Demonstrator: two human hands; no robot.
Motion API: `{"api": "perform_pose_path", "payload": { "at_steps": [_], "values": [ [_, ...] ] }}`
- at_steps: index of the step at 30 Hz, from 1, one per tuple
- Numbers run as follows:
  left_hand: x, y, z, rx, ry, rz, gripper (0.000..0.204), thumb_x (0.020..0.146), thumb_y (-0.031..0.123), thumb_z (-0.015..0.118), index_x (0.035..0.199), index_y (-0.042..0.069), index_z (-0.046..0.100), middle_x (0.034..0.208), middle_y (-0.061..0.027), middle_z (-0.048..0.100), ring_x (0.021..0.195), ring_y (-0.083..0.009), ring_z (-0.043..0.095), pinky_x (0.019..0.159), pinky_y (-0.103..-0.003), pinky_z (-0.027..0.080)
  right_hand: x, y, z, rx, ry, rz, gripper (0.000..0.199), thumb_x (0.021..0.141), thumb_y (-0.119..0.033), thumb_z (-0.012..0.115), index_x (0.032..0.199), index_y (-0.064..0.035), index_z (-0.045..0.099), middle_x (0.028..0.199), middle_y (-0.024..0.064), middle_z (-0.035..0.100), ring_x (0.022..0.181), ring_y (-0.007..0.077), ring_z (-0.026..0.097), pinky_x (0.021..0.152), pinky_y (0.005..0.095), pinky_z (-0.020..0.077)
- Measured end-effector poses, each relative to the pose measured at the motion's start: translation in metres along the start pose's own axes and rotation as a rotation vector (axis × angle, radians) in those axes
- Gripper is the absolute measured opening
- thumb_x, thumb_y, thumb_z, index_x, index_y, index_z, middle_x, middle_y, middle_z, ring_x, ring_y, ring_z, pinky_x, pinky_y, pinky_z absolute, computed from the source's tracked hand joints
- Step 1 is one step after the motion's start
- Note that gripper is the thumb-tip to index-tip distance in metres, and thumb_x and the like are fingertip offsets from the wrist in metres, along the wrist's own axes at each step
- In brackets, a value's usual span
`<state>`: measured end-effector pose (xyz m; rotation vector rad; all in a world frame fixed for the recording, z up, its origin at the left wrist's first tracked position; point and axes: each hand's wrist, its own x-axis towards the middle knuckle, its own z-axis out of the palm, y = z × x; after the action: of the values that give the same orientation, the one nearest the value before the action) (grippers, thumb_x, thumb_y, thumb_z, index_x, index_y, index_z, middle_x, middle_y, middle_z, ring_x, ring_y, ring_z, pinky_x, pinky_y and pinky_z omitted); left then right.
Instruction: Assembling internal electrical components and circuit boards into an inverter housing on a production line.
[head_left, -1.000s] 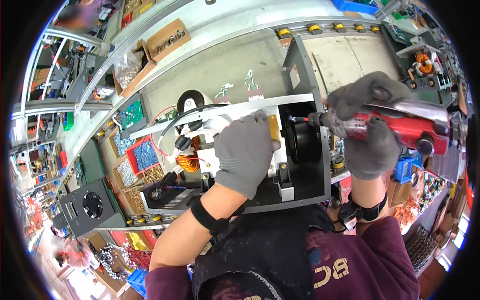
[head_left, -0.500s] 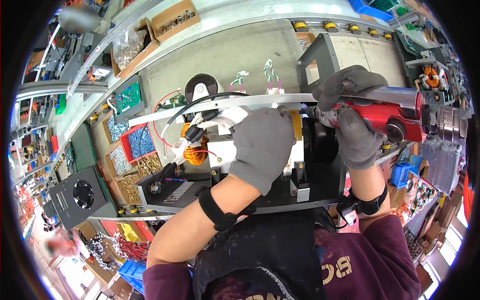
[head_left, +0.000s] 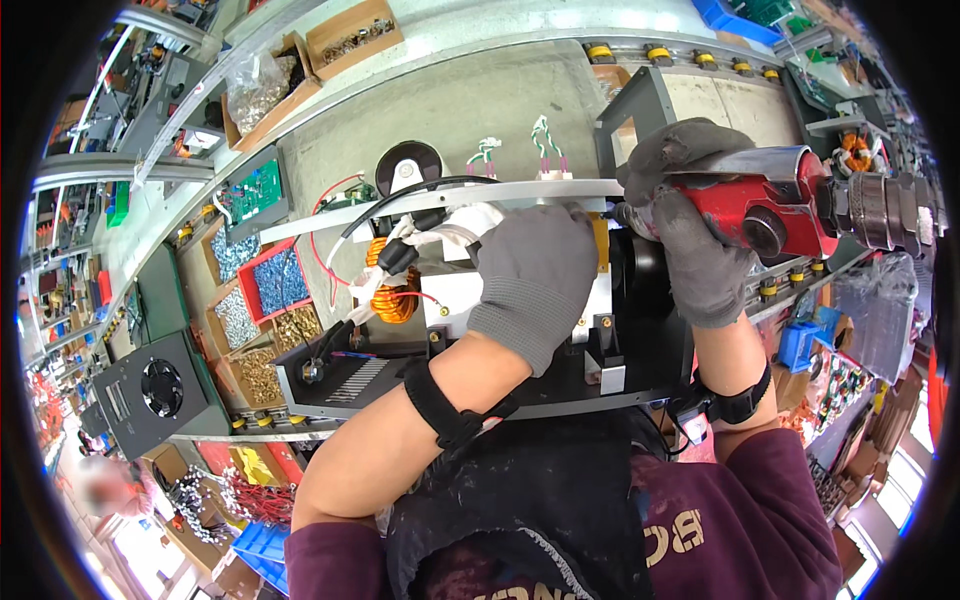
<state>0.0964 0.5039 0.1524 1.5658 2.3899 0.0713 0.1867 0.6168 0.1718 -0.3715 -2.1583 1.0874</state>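
In my right hand [head_left: 695, 185], gloved in grey, is a red and silver air-powered driver [head_left: 735, 208], held sideways with its nose toward the left. That nose meets the right end of a pale metal bar [head_left: 550, 189] along the chassis's far side. My left hand [head_left: 540, 280], also gloved, is closed just below the bar, over the middle of the open black chassis [head_left: 470, 400]; its fingertips and whatever they grip are hidden. Left of it are a copper-wound coil [head_left: 396, 304], white-wrapped cables with black sleeves [head_left: 398, 255] and a thin red wire.
Behind the bar are a black round part [head_left: 409, 170] and green-white wire plugs [head_left: 553, 150]. A dark upright metal frame [head_left: 640, 120] stands at the far right. Left of the chassis lie a red bin [head_left: 275, 283] of blue screws, boxes of fasteners and a black fan panel [head_left: 150, 390].
The driver and my right hand have shifted slightly up and left, and the driver's rear end has swung up. My left hand stays closed at nearly the same spot.
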Motion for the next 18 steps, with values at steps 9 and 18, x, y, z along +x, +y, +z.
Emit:
{"api": "perform_pose_path", "payload": {
  "at_steps": [9, 18],
  "values": [
    [0.001, -0.002, -0.001, -0.024, -0.088, -0.042, 0.038, 0.072, 0.035, 0.071, 0.098, 0.008, 0.062, 0.079, -0.0066, 0.062, 0.078, -0.0232, 0.063, 0.06, -0.037, 0.05, -0.004, -0.01, 0.011, 0.131, 0.094, 0.034, 0.029, 0.076, -0.006, 0.06, 0.104, -0.0022, 0.051, 0.093, 0.0124, 0.059, 0.077, 0.018, 0.059, 0.068, 0.0311, 0.0504],
    [0.001, -0.001, -0.006, -0.02, -0.105, -0.019, 0.037, 0.074, 0.036, 0.07, 0.096, 0.007, 0.062, 0.082, -0.0062, 0.064, 0.08, -0.0233, 0.064, 0.061, -0.036, 0.051, -0.003, 0.0, 0.008, 0.482, 0.122, 0.191, 0.029, 0.078, -0.004, 0.063, 0.106, -0.0022, 0.054, 0.096, 0.0086, 0.06, 0.084, 0.0166, 0.059, 0.074, 0.0304, 0.0499]
  ]
}}
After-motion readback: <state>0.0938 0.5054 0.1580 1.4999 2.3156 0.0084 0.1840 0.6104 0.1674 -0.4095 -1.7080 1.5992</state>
